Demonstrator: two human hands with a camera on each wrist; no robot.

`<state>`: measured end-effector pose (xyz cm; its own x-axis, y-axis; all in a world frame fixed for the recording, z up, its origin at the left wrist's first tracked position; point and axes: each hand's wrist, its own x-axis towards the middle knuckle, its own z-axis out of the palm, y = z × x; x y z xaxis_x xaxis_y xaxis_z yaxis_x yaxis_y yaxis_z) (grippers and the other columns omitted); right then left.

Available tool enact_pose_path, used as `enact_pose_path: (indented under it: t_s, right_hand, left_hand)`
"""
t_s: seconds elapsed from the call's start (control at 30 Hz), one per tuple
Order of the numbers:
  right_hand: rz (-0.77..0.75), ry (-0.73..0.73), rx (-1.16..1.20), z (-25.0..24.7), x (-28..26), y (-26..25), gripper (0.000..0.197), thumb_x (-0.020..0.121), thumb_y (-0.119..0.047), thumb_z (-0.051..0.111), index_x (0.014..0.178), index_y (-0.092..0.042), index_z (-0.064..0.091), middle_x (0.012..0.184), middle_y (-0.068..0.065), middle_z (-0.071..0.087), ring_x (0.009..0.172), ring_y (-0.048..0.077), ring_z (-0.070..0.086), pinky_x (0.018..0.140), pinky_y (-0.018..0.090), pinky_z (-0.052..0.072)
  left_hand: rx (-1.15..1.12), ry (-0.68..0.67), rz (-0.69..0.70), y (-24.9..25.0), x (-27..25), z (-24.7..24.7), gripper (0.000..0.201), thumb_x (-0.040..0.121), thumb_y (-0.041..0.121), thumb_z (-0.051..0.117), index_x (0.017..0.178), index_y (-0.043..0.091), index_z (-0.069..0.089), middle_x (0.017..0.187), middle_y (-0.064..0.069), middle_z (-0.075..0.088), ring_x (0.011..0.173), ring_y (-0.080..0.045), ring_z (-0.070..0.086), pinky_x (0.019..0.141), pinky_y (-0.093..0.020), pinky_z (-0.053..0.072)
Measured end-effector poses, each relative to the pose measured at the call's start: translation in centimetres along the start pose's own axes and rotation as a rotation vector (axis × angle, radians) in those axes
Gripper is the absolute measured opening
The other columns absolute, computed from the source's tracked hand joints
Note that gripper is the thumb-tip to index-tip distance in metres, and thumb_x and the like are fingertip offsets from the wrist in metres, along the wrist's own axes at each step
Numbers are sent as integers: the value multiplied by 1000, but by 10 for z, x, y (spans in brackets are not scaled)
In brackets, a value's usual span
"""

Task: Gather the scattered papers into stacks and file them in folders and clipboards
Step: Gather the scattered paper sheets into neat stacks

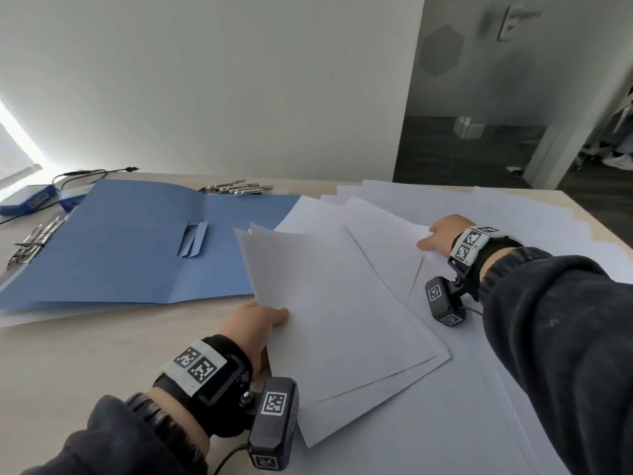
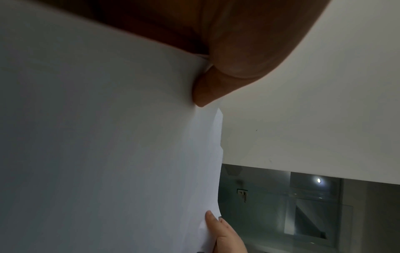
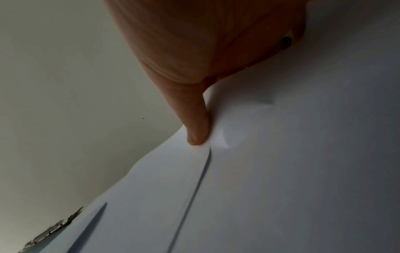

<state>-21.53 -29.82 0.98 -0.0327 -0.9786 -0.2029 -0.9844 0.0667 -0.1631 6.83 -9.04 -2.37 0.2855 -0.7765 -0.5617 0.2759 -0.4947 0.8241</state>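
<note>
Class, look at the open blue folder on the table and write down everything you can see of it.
The blue folder lies open and flat on the pale table, left of the loose white papers. It looks like thin matte card, with a centre fold and a pair of blue fastener strips standing up near that fold. Its right edge runs under the papers. White sheet edges show beneath its near side. Metal clips lie at its left edge. Neither hand touches it.

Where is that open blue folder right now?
In the head view, the blue folder lies open on the table's left side, beside the scattered white papers, with metal clips behind it.
</note>
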Motion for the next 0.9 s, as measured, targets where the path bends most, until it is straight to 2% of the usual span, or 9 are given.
enact_pose_path:
  t_s: [0.13,0.23,0.37,0.5,0.57,0.63,0.73,0.83,0.9]
  right_hand:
    - [33,51,25,-9,-18,32,37,98,-31,54,115,0,67,122,19,65,103,33,58,84,30,43]
    - [158,78,142,-15,-35,71,34,98,-20,55,123,2,61,126,22,62,115,37,58,80,28,37]
    - [317,110,242,-22,-69,121,39,100,-10,52,136,5,53,138,26,54,129,39,51,97,36,42]
    - [422,130,270,-35,-112,152,40,104,-15,45,140,2,51,144,21,51,132,36,49,110,39,39]
    - [392,170,336,-38,-130,152,39,104,-16,47,142,-6,51,148,15,49,135,32,48,112,35,36]
    - [369,149,573,-28,-143,146,36,100,-11,53,136,-8,57,146,15,52,132,34,51,113,36,38]
    - [295,150,1042,-1,-151,133,25,85,0,58,99,-15,70,117,23,69,107,43,65,100,58,50]
    - [161,-34,1030,26,-159,104,43,66,-3,58,106,-12,68,101,23,73,93,46,70,87,64,55]
    - [82,-136,1061,37,-178,79,60,57,0,55,116,-11,66,102,24,73,90,46,70,83,61,57]
  left_hand:
    - [25,-8,0,2,-6,1,13,93,-2,55,105,1,60,92,-24,67,85,-40,65,90,-65,50]
    - [49,-14,6,4,-14,3,11,93,-4,54,101,2,59,91,-23,66,83,-39,64,89,-61,51]
    - [98,-4,16,4,-22,3,13,88,-3,54,99,3,58,87,-23,64,81,-40,64,92,-67,47]
    - [127,-8,22,2,-26,4,19,82,-4,54,100,0,60,87,-24,63,73,-38,64,87,-67,47]
    - [148,-16,33,0,-26,6,23,78,-2,59,100,-6,61,87,-27,64,71,-40,64,87,-64,49]
    - [188,-51,32,-3,-30,10,33,72,2,64,103,-10,63,88,-30,67,75,-46,66,87,-66,50]
    - [163,-95,42,-7,-34,15,21,87,15,64,98,-3,64,78,-22,69,67,-36,67,74,-49,56]
    - [146,-186,17,-7,-30,17,56,75,52,76,102,3,69,94,-21,74,85,-41,72,84,-51,57]
    - [217,-216,69,-8,-29,17,56,72,58,78,100,10,70,94,-16,75,83,-36,72,78,-43,59]
